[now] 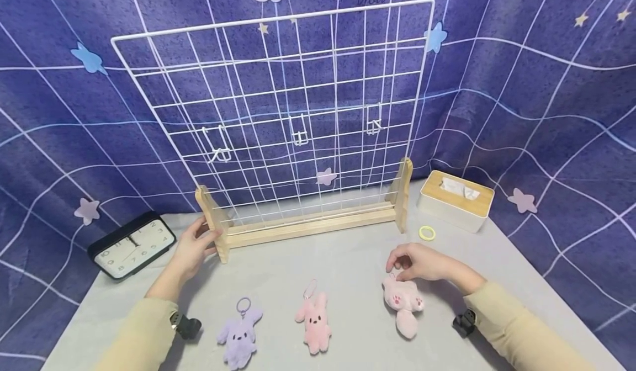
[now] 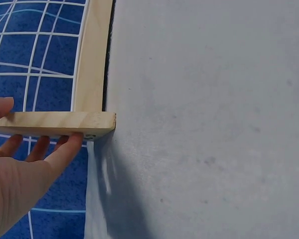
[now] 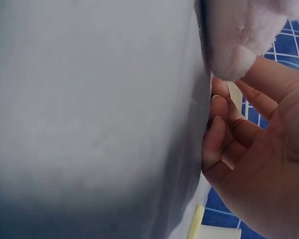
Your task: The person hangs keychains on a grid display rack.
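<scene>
My left hand (image 1: 190, 249) grips the left wooden end piece (image 1: 212, 219) of a stand that holds a white wire grid (image 1: 303, 89) upright. In the left wrist view, the thumb lies on one side of the board (image 2: 55, 119) and the fingers on the other. On the right, my right hand (image 1: 424, 261) pinches one end of a light pink plush keychain (image 1: 407, 298), its paw pads and round tail facing up. The right wrist view has the thumb against the plush fur (image 3: 239, 35). A pink bunny keychain (image 1: 316, 324) and a purple plush keychain (image 1: 239, 340) lie nearer the front.
Three wire hooks hang on the grid, among them a left hook (image 1: 220, 150) and a middle hook (image 1: 300, 133). A black-framed clock (image 1: 133, 247) lies at the left. A tissue box (image 1: 454, 208) stands back right, beside a yellow ring (image 1: 427, 233). Blue patterned curtain (image 1: 497, 111) surrounds the table.
</scene>
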The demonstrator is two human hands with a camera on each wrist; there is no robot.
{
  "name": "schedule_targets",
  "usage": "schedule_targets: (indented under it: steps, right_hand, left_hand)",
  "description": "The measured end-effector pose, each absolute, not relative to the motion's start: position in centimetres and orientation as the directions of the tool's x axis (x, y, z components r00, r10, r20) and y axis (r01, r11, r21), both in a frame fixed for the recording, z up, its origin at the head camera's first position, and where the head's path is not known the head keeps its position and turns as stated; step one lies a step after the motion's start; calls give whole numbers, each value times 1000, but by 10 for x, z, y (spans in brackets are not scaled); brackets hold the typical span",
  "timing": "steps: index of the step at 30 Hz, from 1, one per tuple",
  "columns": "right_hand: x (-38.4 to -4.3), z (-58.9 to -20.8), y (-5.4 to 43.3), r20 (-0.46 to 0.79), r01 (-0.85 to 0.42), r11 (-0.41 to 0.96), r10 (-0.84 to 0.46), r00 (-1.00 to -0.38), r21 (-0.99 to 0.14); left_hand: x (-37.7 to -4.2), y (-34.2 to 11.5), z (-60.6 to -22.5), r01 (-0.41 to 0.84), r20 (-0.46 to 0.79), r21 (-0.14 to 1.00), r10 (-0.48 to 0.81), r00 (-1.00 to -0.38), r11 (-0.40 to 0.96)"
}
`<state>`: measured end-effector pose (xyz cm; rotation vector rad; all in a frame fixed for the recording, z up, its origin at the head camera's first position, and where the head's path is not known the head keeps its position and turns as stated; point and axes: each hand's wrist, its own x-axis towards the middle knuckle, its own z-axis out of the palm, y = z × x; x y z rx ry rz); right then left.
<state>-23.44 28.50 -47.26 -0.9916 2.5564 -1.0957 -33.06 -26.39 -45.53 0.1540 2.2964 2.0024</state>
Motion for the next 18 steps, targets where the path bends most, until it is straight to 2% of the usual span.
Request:
schedule_targets:
  steps: [11,18]
  right_hand:
    - [-235,-472,280,35,-470,575,-607,-794,-670]
    - [-234,-472,278,55,-485,566,-611,-790,-666]
  left_hand:
    - [-330,-265,-455,6,-16,986,131,-991,168]
    - [-330,-264,-455,14,-9,986,137,-990,167]
